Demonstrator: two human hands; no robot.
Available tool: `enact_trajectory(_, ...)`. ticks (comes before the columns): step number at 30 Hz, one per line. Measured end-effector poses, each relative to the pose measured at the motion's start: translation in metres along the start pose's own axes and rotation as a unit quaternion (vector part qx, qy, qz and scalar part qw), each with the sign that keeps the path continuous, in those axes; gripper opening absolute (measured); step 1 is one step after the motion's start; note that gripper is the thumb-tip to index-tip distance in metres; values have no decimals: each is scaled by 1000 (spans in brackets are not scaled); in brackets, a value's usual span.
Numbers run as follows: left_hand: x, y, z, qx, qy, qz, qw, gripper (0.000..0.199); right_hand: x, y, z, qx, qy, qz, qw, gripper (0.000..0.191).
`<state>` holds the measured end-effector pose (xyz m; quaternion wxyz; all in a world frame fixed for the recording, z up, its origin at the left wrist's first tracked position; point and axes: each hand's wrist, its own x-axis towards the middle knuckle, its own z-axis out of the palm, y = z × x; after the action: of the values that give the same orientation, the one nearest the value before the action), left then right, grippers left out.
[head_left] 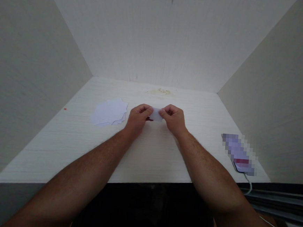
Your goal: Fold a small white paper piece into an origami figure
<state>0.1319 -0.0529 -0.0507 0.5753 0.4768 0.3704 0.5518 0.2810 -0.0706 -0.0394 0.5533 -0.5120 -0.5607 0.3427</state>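
We've got a small white paper pc. [156, 114] in both hands, mid-table, well in from the near edge. Our L hand [140, 117] pinches its L end, thumb on top; our R hand [174, 119] does the same at the R end, thumb tip near the far R corner. Other fingers curl in under on both sides, mostly hidden, so can't tell exactly how they press.

The pc. lies w/ its flat face up toward us, one edge facing near, one far. Long axis looks to run L–R, hand to hand, approx. parallel to the table's near edge; thumbs cover part of the ends, so can't be 100% sure. No marked tip, so can't say which end is the front. Also can't tell if its underside touches the table [150, 155].

To the L, near our L hand but apart from it, there's a loose pile of white sheets [108, 112], edges fanned unevenly. Far R, well apart from our R hand: a phone-like device [236, 151], partly pixelated, long axis slanting from far L to near R, w/ a white cable [250, 187] at its near end.
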Motion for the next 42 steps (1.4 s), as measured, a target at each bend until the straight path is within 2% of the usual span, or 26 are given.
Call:
enact_trajectory(2, 0, 0, -1, 7, -4, 12, 1000, 17, 1, 1, -1, 6, -3, 2, 1000, 18)
enact_trajectory(7, -2, 3, 0, 60, 31, 67, 995, 14, 1, 3, 0, 26, -16, 9, 999, 20)
enact_trajectory(14, -5, 7, 2, 121, 62, 87, 987, 14, 0, -2, 1, 19, -15, 9, 1000, 19)
enact_trajectory(17, -2, 4, -1, 115, 43, 73, 990, 18, 1, -2, 0, 14, -9, 9, 1000, 19)
enact_trajectory(22, 2, -2, -5, 63, -12, 7, 998, 24, 4, 1, -2, 35, 12, 20, 999, 19)
enact_trajectory(29, 4, -2, -4, 84, 15, 26, 996, 21, 5, 5, 1, 87, 20, 38, 995, 19)
enact_trajectory(32, 3, -2, -4, 83, 2, 18, 996, 22, 5, 6, 1, 87, 25, 42, 995, 19)
enact_trajectory(38, -2, 2, -3, 132, -64, 1, 989, 23, 6, 5, -1, 100, 34, 33, 994, 18)
enact_trajectory(42, -3, 5, -1, 154, -45, 7, 987, 23, 6, 6, 0, 107, 35, 36, 993, 18)
